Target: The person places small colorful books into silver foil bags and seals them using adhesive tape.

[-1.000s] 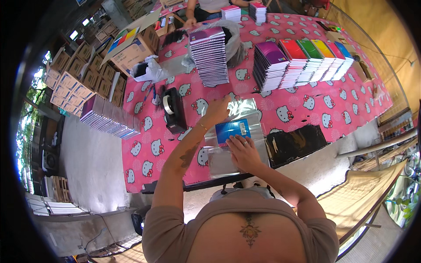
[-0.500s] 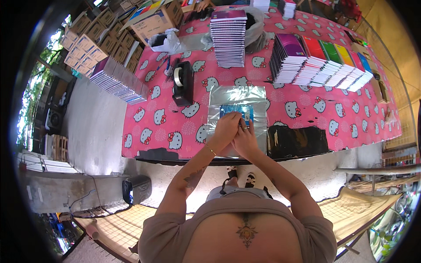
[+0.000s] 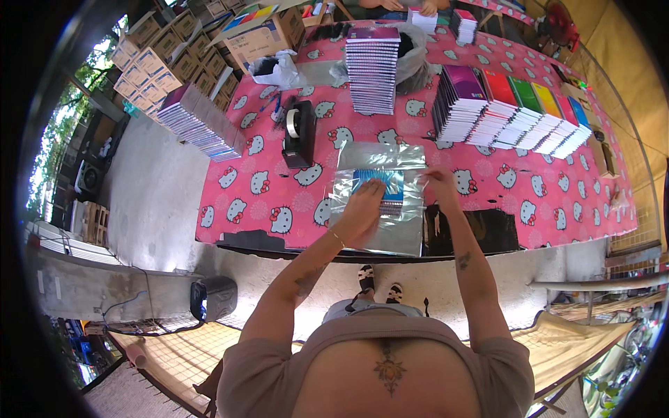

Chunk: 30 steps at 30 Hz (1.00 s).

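Currently, a blue spiral-bound notebook [image 3: 396,182] lies within the outline of a clear, shiny plastic sheet [image 3: 404,240] on a pink patterned tablecloth [image 3: 293,200]. My left hand [image 3: 364,205] rests on the cover, fingers together, clasping nothing. My right hand [image 3: 442,184] is at the sheet's right edge; whether it pinches film I can't tell through the glare. Step in hand, I judge: fitting plastic round the notebook. Next move calls for steady left pressure and a taut right edge.

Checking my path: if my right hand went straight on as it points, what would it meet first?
Your right hand would likely meet the clear plastic first; whether they touch is unclear.
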Each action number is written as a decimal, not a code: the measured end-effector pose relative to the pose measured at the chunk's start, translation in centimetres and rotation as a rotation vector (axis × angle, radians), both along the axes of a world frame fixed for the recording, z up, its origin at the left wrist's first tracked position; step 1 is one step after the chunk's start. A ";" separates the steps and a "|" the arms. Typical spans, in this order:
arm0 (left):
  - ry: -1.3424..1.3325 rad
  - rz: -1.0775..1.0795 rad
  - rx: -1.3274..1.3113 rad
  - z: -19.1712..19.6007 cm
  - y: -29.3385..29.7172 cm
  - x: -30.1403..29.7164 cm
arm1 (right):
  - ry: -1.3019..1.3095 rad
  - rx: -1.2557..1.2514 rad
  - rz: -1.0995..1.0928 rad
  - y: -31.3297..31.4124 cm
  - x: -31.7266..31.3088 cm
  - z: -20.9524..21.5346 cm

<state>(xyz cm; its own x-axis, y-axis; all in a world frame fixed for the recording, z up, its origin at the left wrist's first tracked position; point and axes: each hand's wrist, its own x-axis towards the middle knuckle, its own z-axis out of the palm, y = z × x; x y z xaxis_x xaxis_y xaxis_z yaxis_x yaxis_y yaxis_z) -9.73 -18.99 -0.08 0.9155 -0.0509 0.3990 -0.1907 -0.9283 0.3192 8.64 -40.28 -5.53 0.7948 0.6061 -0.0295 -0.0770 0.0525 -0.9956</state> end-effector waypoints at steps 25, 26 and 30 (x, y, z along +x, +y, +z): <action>0.004 0.427 -1.314 1.0 26.3 -2.7 | -1.360 -0.650 0.060 6.1 -12.5 5.0; -0.053 0.498 -1.318 0.1 25.6 -3.2 | -1.363 -0.650 0.058 6.0 -12.4 5.0; -0.164 0.594 -1.541 -2.7 21.7 -5.5 | -1.372 -0.668 0.024 5.5 -12.3 5.1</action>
